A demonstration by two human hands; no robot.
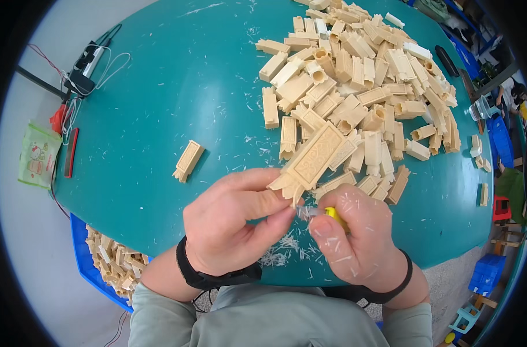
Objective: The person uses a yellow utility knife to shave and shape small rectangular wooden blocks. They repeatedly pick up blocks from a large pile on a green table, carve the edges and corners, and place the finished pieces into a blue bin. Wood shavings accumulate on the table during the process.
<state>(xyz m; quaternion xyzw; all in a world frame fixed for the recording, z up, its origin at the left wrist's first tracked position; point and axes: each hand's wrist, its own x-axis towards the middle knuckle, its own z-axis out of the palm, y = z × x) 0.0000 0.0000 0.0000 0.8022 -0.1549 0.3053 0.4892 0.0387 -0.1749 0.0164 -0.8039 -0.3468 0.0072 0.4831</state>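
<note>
My left hand (231,220) is closed on a beige, box-shaped piece (314,155) with carved panels on its side and a jagged, scalloped end. That jagged end points down toward me. My right hand (356,237) is closed round a small cutter knife with a yellow handle (334,216). Its blade is partly hidden and blurred, and lies at the piece's lower end, close to my left fingertips. White shavings (282,250) lie on the green table just below my hands, and some cling to my right hand.
A large heap of similar beige pieces (356,69) covers the table's far right. One piece (189,161) lies alone at left. A blue crate (85,263) of pieces stands below the left edge. A power strip (91,61) with cables, a green bag (39,155) and a black object (446,61) sit at the edges.
</note>
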